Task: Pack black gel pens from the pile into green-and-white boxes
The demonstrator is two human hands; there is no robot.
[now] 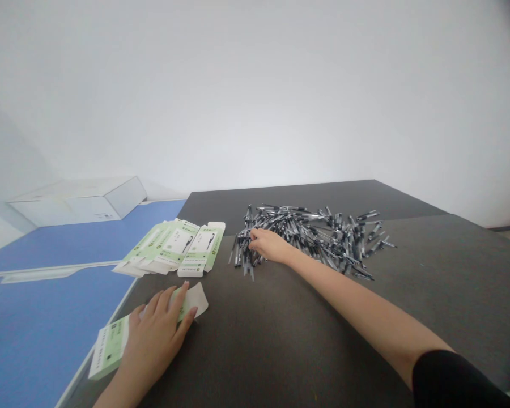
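My left hand (pixel 155 334) lies flat, fingers spread, on a folded green-and-white carton (pixel 110 347) near the table's front left edge. My right hand (pixel 267 245) reaches forward into the left end of a big heap of black-and-silver pens (pixel 314 235). Its fingers curl down among the pens; whether they grip one is hidden. A fanned stack of the same flat green-and-white cartons (pixel 174 246) lies between the heap and my left hand.
The dark grey table (pixel 280 340) stretches right and forward. To the left is a blue surface (pixel 34 306) with a white box (pixel 80 199) at its back. A plain white wall fills the background.
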